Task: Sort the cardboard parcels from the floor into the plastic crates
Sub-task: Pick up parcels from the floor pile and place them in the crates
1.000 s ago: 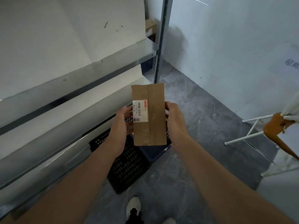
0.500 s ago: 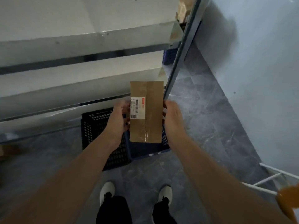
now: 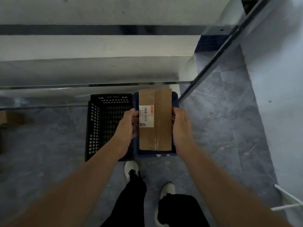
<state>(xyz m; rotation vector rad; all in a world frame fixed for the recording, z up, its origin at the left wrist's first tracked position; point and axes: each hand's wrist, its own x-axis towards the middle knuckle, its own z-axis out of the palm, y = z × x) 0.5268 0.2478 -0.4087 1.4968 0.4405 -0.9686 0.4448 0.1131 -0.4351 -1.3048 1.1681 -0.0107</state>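
Observation:
A flat brown cardboard parcel (image 3: 162,120) with a white barcode label and a taped seam is held level between both hands. My left hand (image 3: 127,126) grips its left long edge and my right hand (image 3: 182,123) grips its right long edge. The parcel hangs directly over a blue plastic crate (image 3: 153,154), hiding most of it. A black perforated plastic crate (image 3: 101,126) stands on the floor touching the blue one's left side; it looks empty.
Metal shelving (image 3: 98,72) runs across the top, its slanted upright (image 3: 213,63) at the right. Another cardboard parcel (image 3: 9,118) lies on the grey floor at far left. My two feet (image 3: 131,169) stand just before the crates. A white rack leg (image 3: 288,205) shows at lower right.
The view has tilted down and turned left, so the crates now lie straight below. The parcel, still held in both hands, now sits over the blue crate.

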